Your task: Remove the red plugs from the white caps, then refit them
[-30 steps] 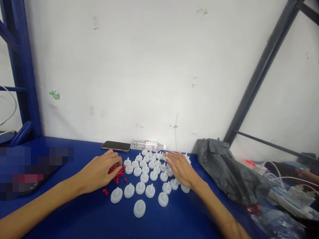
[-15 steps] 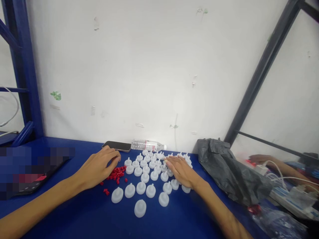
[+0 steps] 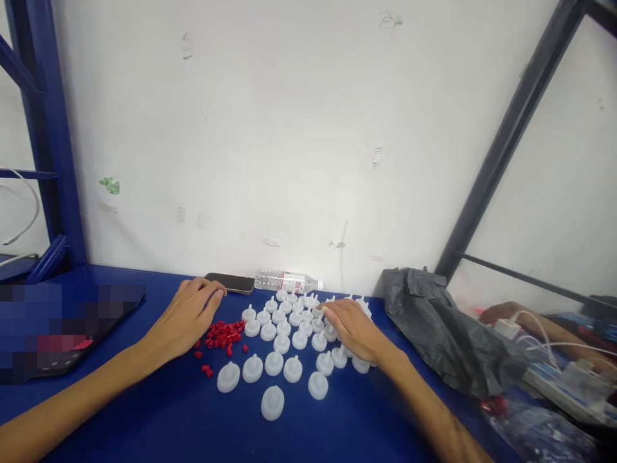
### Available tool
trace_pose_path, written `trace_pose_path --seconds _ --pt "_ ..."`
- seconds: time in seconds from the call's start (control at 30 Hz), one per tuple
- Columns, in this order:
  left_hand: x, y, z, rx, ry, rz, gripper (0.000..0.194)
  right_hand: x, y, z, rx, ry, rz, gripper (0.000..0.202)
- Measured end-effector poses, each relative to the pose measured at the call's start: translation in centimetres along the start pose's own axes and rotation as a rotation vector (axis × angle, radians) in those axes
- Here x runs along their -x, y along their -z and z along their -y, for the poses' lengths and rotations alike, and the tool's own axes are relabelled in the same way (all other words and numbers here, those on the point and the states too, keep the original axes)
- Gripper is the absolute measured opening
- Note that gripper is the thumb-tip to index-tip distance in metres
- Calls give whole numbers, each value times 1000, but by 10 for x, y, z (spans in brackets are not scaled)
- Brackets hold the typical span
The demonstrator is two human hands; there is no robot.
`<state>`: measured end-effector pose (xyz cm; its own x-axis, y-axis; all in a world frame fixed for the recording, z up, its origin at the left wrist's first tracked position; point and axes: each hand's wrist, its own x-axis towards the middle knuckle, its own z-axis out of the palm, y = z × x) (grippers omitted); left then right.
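Several white nozzle caps [image 3: 274, 363], round with a pointed spout, stand spread over the blue table [image 3: 193, 418]. Left of them lies a loose heap of small red tips [image 3: 224, 334]. My left hand [image 3: 190, 315] rests just left of the heap, fingers loosely bent and thumb apart, near the phone; nothing shows in it. My right hand [image 3: 354, 328] lies palm down over the right-hand white caps, fingers stretched forward. It hides some of the caps, and whether it presses on them I cannot tell.
A phone [image 3: 234, 283] and a clear plastic bottle [image 3: 284, 281] lie along the wall. A dark device [image 3: 91, 328] is at left. On the right are a grey plastic bag [image 3: 434, 328], a power strip [image 3: 569, 395] with cables, and another person's arm [image 3: 525, 318].
My left hand has shifted left and a little back from the red tips, uncovering more of them and of the phone. My right hand has hardly moved.
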<state>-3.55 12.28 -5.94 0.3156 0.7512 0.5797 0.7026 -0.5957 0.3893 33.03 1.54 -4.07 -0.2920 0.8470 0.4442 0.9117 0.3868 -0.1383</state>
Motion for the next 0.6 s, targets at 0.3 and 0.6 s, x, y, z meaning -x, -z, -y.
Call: trace_pose_path --seconds 0.3,0.6 --pt "0 -29 24 168 293 70 55 3 1 -58 -28 -255 -170 62" --pt "-12 -40 33 690 391 85 71 14 -16 -103 -105 -399 -263 64"
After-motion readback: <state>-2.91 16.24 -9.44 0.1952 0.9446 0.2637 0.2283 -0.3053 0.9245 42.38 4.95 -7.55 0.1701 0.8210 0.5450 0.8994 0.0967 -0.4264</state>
